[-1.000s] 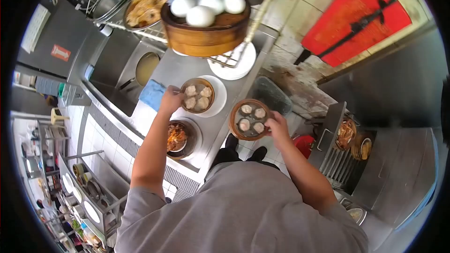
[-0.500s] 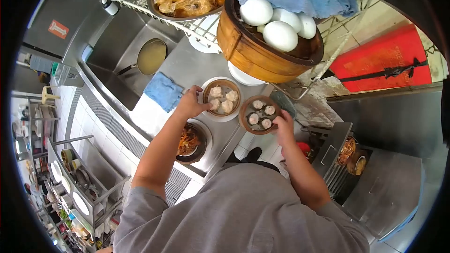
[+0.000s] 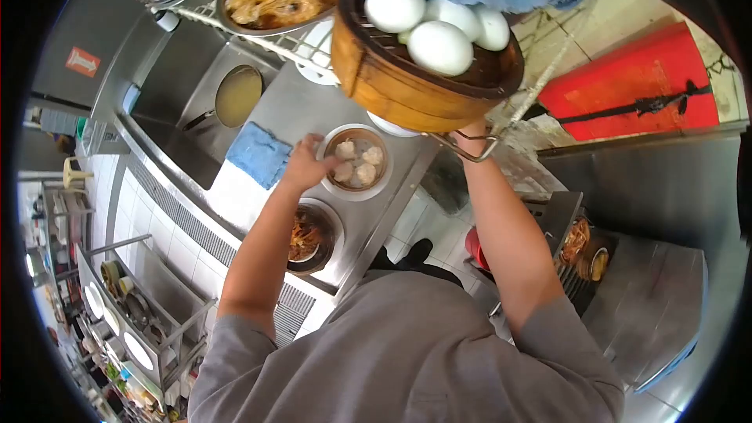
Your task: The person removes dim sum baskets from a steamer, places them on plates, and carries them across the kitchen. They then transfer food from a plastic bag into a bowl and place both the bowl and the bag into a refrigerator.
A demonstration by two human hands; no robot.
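My left hand [image 3: 304, 165] is at the left rim of a small round bamboo steamer [image 3: 356, 135], its fingers apart and slightly blurred. Several pale siu mai dumplings [image 3: 366, 173] sit inside that steamer, which rests on a white plate [image 3: 362, 197]. Only the back edge of my right hand [image 3: 472, 141] shows; its fingers are hidden behind the large wooden steamer [image 3: 415, 106] and the wire rack. The second small steamer of dumplings is out of sight. Large white eggs [image 3: 440, 48] lie in the large steamer.
A folded blue cloth [image 3: 258, 155] lies on the steel counter [image 3: 294, 106]. Nearer me stands a dark bowl of shredded orange food [image 3: 304, 241]. A pan [image 3: 238, 95] sits in the sink at left. The wire rack [image 3: 540, 86] overhangs the counter; a red box [image 3: 630, 82] is at right.
My right hand has moved forward behind the large steamer, and the small steamer it held is no longer visible. My left hand's fingers have come away from the dumplings.
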